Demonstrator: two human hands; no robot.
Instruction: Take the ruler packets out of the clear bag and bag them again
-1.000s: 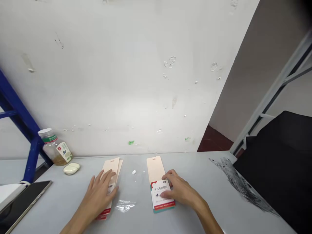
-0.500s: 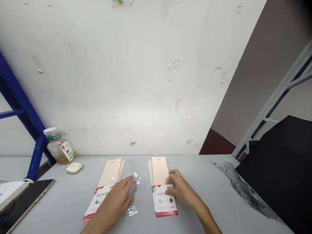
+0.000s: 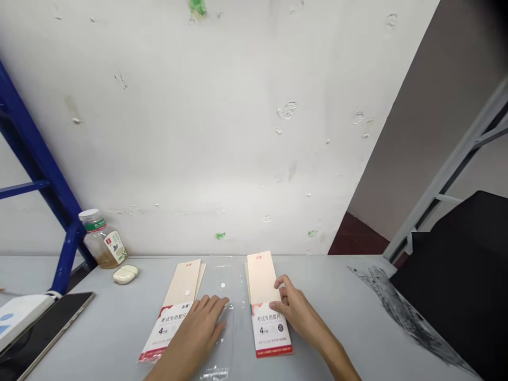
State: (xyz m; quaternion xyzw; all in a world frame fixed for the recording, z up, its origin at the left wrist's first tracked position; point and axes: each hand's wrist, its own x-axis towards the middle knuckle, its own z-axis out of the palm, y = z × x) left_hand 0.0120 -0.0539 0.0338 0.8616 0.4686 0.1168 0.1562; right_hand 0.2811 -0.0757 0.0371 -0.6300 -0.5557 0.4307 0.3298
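Observation:
My right hand (image 3: pixel 299 309) grips the right edge of a pair of long cardboard packaging cards (image 3: pixel 262 286), its thumb on the front and the other fingers curled at the side. The front card is cream above and white with red below, printed with Chinese text and a 4; the one behind shows only a sliver. My left hand (image 3: pixel 198 330) lies with fingers stretched over a clear plastic sleeve (image 3: pixel 228 312) and the lower corner of another cream and white card (image 3: pixel 180 291). A small white round dot (image 3: pixel 223 285) shows on the sleeve.
A white-lidded jar (image 3: pixel 103 241) and a cream oval case (image 3: pixel 126 274) stand at the back left. Nearer me lie a phone (image 3: pixel 47 330) and a white device (image 3: pixel 26 317). Dark patterned plastic (image 3: pixel 400 307) and a black cloth-like thing (image 3: pixel 472 275) are at right.
The right-hand cards are more closely lined up, with less of the rear card showing. The sleeve has shifted, with one white dot visible instead of two. The view has moved slightly.

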